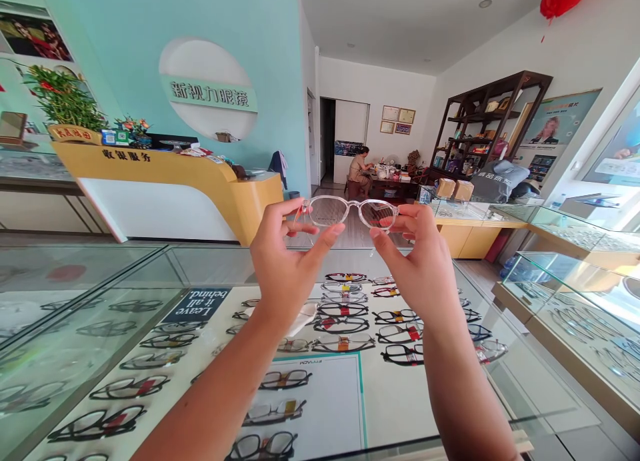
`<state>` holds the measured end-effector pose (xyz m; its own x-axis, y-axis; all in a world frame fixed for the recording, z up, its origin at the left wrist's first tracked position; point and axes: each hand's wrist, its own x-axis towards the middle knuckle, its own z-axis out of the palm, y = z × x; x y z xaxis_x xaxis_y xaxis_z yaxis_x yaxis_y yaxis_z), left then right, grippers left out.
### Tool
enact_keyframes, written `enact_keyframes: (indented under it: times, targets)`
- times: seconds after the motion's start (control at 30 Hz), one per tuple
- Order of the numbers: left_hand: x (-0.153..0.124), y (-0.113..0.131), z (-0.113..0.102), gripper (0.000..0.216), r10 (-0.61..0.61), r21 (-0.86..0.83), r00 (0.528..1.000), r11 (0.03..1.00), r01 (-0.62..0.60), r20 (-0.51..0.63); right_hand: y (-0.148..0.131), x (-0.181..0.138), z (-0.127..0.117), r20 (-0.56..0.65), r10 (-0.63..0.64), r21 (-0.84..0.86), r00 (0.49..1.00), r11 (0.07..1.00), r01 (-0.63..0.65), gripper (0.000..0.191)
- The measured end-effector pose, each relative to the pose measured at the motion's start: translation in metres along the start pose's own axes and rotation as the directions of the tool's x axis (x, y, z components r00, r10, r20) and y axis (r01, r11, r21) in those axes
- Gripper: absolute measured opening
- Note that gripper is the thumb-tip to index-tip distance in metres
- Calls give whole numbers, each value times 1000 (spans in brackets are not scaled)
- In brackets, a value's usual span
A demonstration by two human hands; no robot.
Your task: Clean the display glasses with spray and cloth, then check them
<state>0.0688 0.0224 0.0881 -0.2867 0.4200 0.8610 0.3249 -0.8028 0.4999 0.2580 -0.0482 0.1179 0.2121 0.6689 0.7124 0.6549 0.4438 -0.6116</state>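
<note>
A pair of clear-framed eyeglasses (353, 204) is held up level above the glass display case (220, 268), its two round lenses side by side. My left hand (287, 248) grips its left end, thumb below the lens and fingers behind by the hinge. At the other end, my right hand (417, 248) pinches the frame between thumb and fingers. Something white, perhaps a cloth (304, 318), is partly hidden behind my left wrist. Rows of eyeglasses (343, 309) lie inside the case under my hands, some covered by my forearms.
A yellow and white counter (175, 201) stands at the left with a plant (65, 94) on it. More glass cases (575, 294) line the right side. A person (359, 168) sits at a dark desk at the back, near a wooden shelf (480, 128).
</note>
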Motion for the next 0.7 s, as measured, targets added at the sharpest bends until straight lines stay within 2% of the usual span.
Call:
enact_keyframes:
  times: [0.3,0.53,0.7]
  targets:
    - [2,-11,1,68,-79,-89,993,992,87,85,1,-2,-1,-36,-62,-17,997,998,61,38]
    - [0,-15,6,65,-31,-70,997,997,36,67,2,-3,3,-132,-175,-108,976,981,162,37]
    - [-2,-15,7,67,29,-26,999,999,-28,19,-1,-4,4,-153,-172,-117,973,981,155,38]
